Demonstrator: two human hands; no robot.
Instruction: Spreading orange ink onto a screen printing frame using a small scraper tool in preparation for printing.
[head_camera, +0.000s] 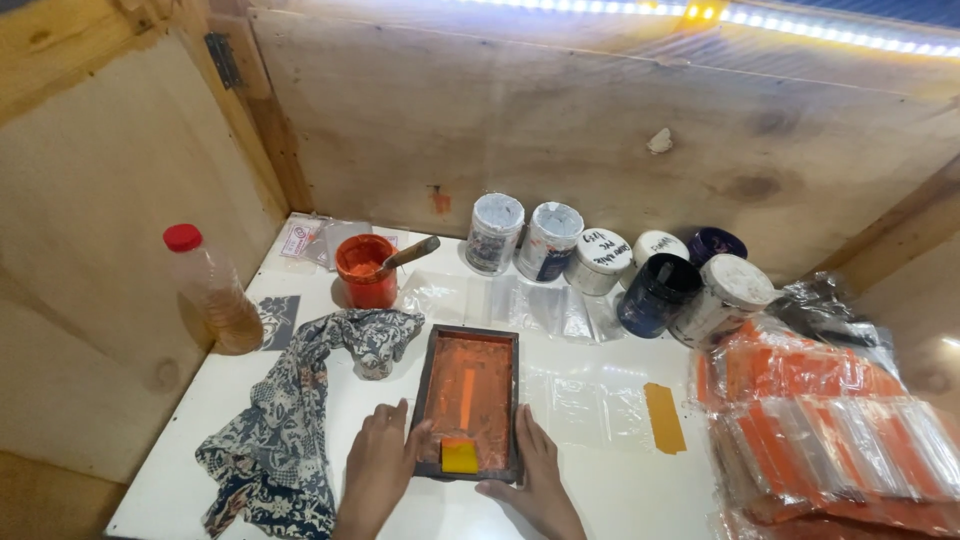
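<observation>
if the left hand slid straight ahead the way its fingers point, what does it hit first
Most likely the patterned cloth: the left hand rests beside the dark frame, fingers pointing up the table toward the cloth's bunched end. Depth is unclear.

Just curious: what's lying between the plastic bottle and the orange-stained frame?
A patterned cloth, crumpled on the white table beside the left hand, seen from the head camera.

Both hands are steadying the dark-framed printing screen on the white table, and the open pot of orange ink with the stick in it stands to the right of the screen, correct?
Not quite. The head view shows the orange ink pot standing behind and left of the screen, next to the patterned cloth. Otherwise right: the left hand and right hand hold the frame's near corners.
</observation>
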